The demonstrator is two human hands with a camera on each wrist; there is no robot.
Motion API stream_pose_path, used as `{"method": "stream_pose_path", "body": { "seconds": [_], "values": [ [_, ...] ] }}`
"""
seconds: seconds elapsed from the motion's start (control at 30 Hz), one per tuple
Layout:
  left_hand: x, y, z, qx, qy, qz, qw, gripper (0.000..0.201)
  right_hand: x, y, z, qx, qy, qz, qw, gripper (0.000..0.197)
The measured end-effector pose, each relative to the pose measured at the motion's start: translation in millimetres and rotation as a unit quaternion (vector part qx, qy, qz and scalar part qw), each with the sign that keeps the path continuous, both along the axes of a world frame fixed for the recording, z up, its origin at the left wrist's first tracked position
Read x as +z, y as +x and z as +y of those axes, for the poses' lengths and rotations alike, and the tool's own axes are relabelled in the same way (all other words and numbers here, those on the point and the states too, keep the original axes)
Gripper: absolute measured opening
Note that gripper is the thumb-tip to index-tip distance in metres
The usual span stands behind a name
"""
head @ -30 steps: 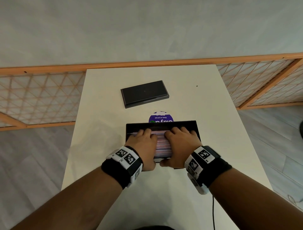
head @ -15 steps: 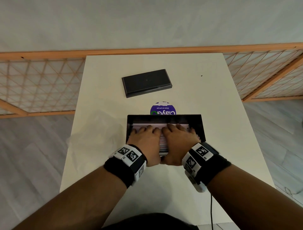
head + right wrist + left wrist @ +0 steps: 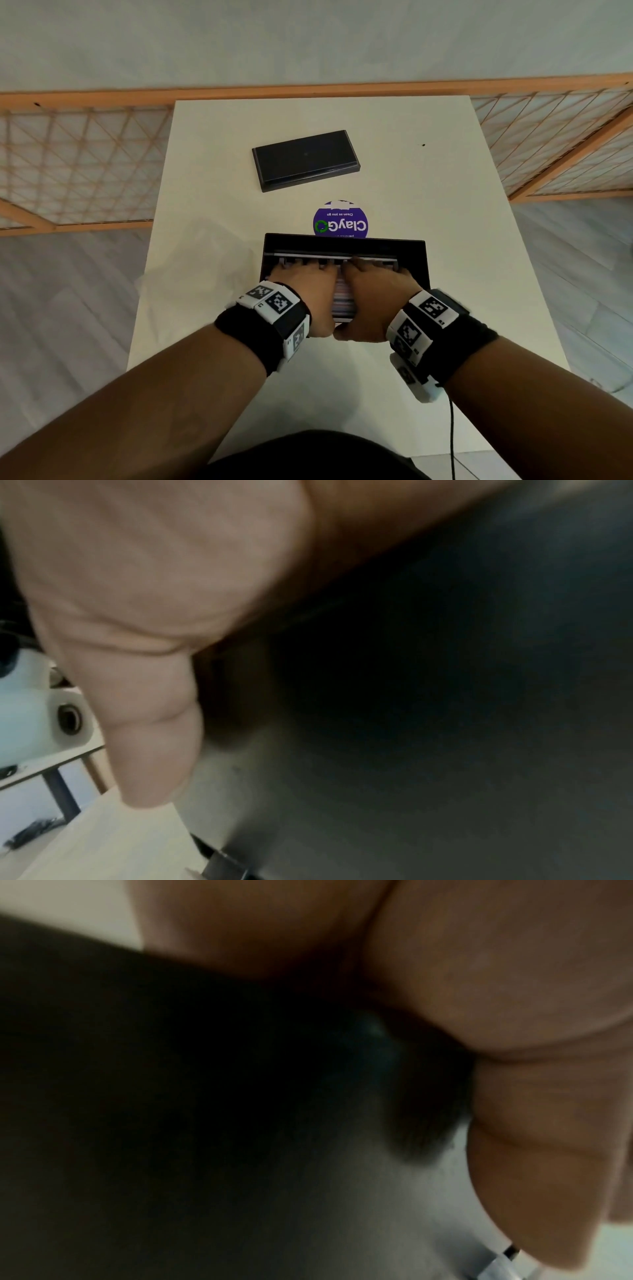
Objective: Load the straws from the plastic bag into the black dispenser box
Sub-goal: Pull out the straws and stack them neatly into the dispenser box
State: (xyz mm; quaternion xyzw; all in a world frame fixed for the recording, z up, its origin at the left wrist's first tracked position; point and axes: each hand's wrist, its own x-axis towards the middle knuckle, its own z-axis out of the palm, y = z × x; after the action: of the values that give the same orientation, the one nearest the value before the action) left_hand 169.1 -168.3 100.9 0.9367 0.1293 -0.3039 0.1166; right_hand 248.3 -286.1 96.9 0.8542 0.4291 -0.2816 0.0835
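Note:
The black dispenser box (image 3: 344,244) stands open at the middle of the white table (image 3: 445,212). Striped straws (image 3: 343,298) lie inside it, showing only in the gap between my hands. My left hand (image 3: 303,279) and right hand (image 3: 378,282) lie side by side, palms down on the straws, fingers stretched toward the box's far wall. Both thumbs hang over the near edge. The left wrist view shows only my palm, the thumb (image 3: 531,1177) and the dark box (image 3: 205,1069). In the right wrist view it is the same: thumb (image 3: 147,737) beside the dark box (image 3: 411,696).
The box's black lid (image 3: 305,159) lies farther back on the table. A round purple sticker (image 3: 340,222) sits just behind the box. A crumpled clear plastic bag (image 3: 198,274) rests at the table's left edge. A wooden lattice rail (image 3: 85,154) runs behind the table.
Both hands have slid together and forward over the straws, fingertips now near the box's far wall. The view has shifted slightly.

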Motion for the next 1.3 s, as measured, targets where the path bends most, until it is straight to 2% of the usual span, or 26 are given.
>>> {"method": "stream_pose_path", "body": {
  "seconds": [0.1, 0.23, 0.43, 0.93, 1.1, 1.3],
  "values": [
    [4.8, -1.7, 0.3, 0.002, -0.004, -0.004, 1.000, 0.072, 1.4, 0.2, -1.9, -0.003, 0.000, 0.009, 1.000, 0.086],
    [8.7, -4.5, 3.1, 0.009, -0.014, 0.011, 1.000, 0.068, 4.6, 1.0, -0.4, 0.008, -0.023, -0.004, 1.000, 0.087],
    [-1.5, -10.6, 3.1, 0.009, -0.005, 0.015, 1.000, 0.079, 5.2, -1.2, 0.9, -0.002, -0.015, -0.001, 1.000, 0.083],
    [-7.6, -12.4, -1.1, 0.017, 0.013, 0.006, 1.000, 0.079, -2.9, -6.5, 1.6, -0.002, -0.049, -0.018, 0.999, 0.092],
    [-6.1, -13.1, -1.5, 0.024, 0.013, -0.002, 1.000, 0.071, 1.0, -6.8, 2.2, 0.001, -0.022, -0.043, 0.999, 0.075],
    [-8.4, -14.4, -0.3, 0.030, -0.003, -0.013, 0.999, 0.076, -1.9, -8.1, 1.2, -0.014, 0.001, -0.032, 0.999, 0.082]
  ]
}}
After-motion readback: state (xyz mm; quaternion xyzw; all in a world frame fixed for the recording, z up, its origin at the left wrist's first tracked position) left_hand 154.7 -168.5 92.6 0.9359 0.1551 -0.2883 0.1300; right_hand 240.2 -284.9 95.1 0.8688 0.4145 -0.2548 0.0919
